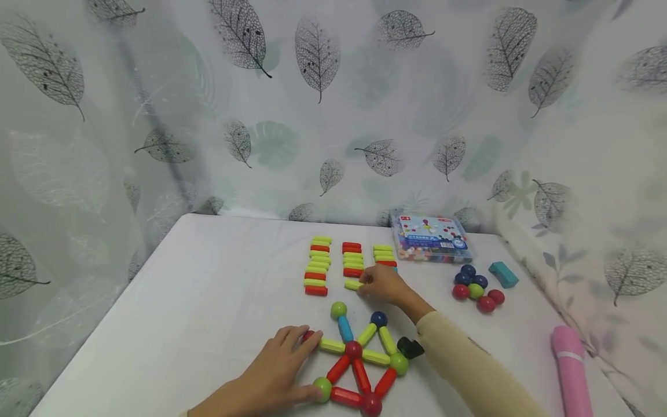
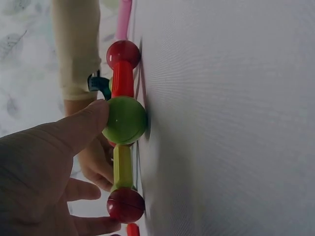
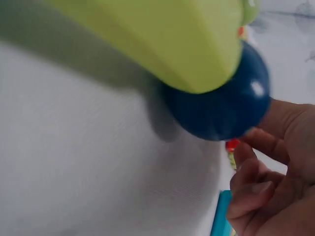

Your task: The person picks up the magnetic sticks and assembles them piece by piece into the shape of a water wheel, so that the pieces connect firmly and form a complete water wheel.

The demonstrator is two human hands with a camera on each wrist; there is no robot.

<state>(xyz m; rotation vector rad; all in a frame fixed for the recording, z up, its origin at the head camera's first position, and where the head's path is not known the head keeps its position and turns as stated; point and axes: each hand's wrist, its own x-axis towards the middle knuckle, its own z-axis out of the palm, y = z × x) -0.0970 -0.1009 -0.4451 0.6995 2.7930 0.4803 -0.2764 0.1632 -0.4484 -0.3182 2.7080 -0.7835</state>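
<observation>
A flat figure of coloured rods and balls lies at the table's near side, with a red centre ball [image 1: 353, 350]. My left hand [image 1: 276, 368] rests at its left side, fingers spread. The left thumb touches a green ball [image 2: 125, 120], and the fingers reach a red ball [image 2: 126, 205]. Beyond the figure, my right hand [image 1: 384, 284] pinches the right end of a yellow-green rod [image 1: 352, 285], near the foot of the middle column of rods. In the right wrist view a blue ball [image 3: 226, 103] and a yellow-green rod [image 3: 172, 44] of the figure block sight of its fingertips.
Red and yellow-green rods lie in columns, including a left column [image 1: 318, 263]. A clear plastic box [image 1: 432, 238] stands at the back. Loose balls [image 1: 476, 291] and a teal block [image 1: 503, 274] lie at right, with a pink roll [image 1: 572, 370] near the right edge.
</observation>
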